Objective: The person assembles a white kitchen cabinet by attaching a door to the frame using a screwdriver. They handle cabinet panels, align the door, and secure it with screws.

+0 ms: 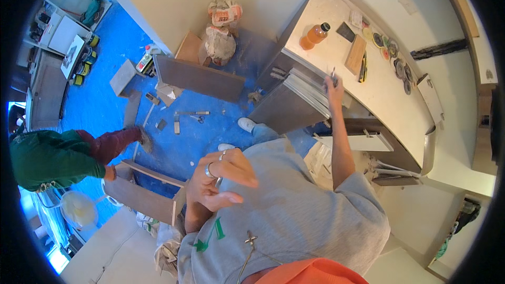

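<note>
My left hand (223, 176) is raised in front of my chest, with rings on it. Its fingers are bent, the thumb stands apart from them, and nothing shows between. My right arm reaches out to the countertop's near edge. There my right hand (334, 92) is closed round a small, slim, pointed tool (333, 72), too small to name exactly. Just beyond it on the pale countertop (331, 23) lie a yellow-and-black utility knife (363, 68) and a wooden block (355, 54). Farther off stands an orange drink bottle (314, 36) with a black cap.
Several round discs (392, 48) lie along the countertop's back. Grey-brown panels (200, 78) and hand tools (192, 113) are on the blue-covered floor. A person in green (58, 158) stands at the left by a wooden cabinet frame (144, 198). Full sacks (220, 44) sit in the corner.
</note>
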Available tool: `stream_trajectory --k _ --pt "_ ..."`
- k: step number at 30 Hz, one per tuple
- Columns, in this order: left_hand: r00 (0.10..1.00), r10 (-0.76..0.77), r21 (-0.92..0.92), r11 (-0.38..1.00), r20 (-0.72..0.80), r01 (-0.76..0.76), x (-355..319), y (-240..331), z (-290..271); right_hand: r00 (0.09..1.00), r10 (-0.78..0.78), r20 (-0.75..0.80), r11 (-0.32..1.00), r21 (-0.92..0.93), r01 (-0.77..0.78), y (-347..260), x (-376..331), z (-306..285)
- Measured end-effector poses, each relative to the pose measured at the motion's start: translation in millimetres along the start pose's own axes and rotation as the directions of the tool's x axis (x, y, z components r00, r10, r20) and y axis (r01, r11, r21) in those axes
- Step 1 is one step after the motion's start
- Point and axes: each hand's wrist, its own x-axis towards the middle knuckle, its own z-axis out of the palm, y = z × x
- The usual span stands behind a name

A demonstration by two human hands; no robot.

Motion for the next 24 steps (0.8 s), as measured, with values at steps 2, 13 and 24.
stream_trajectory --k 2,13,24 --pt "0.997 -0.033 0.019 0.999 -0.07 0.034 2 -1 5 0.984 -0.152 -0.095 0.987 -0.066 0.146 -21 38 -2" --pt "0.959 -0.132 0.158 0.972 -0.251 0.175 11 -38 4 0.921 -0.389 -0.018 0.588 -0.774 0.233 -43 160 14" --pt "0.937 -0.106 0.202 0.963 -0.334 0.181 67 -73 -5 0.886 -0.464 -0.024 0.884 -0.07 0.461 -128 148 -5"
